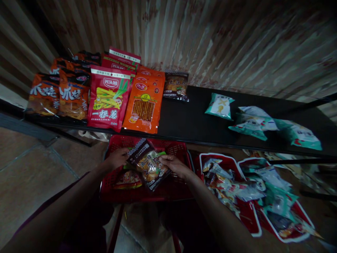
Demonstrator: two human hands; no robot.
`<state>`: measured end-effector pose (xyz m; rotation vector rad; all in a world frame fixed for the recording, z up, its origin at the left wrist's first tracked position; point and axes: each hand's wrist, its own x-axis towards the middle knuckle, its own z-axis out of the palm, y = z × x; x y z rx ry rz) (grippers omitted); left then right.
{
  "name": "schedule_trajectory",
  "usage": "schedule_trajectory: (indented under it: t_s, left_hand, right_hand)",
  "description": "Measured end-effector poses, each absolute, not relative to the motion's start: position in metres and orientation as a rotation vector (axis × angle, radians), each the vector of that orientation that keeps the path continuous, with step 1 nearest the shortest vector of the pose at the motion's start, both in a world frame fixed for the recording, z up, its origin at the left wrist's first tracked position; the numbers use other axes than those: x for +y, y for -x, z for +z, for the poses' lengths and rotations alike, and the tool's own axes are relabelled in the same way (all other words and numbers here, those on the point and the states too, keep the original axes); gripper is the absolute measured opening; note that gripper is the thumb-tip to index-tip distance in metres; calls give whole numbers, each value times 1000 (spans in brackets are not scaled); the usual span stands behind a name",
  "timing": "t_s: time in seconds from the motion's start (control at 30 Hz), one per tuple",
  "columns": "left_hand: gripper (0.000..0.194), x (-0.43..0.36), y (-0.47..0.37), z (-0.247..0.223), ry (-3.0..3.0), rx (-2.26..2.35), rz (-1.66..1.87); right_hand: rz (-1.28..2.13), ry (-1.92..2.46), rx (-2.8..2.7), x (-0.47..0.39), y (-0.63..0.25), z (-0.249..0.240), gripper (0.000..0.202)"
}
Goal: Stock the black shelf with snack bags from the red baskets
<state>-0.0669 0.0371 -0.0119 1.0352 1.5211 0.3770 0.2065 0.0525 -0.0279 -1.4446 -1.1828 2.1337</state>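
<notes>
Dim light is reaching the counter (195, 119), while the pale curtain (210, 52) behind its back edge is looking somewhat brighter. Faint glints are showing on the brown bag (151, 167) below the front edge. Near the right front corner, bags (281, 196) are looking soft and smeared. Wide-lens stretch is fanning the curtain folds; the picture's corners are darkening.

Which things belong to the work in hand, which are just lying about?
Likely in the work:
brown packet, held by the left hand and right hand
red basket beneath it
similar brown packet on the black shelf

Likely just there:
orange packets, red packets, teal packets on that shelf
two white-rimmed baskets with packets inside
pleated curtain behind
</notes>
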Motion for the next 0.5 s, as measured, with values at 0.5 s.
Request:
schedule_trajectory:
  t_s: [0.5]
  left_hand:
    - [12,41,46,3,-1141,1538,281]
  right_hand:
    - [2180,1449,-1004,53,-200,-29,46]
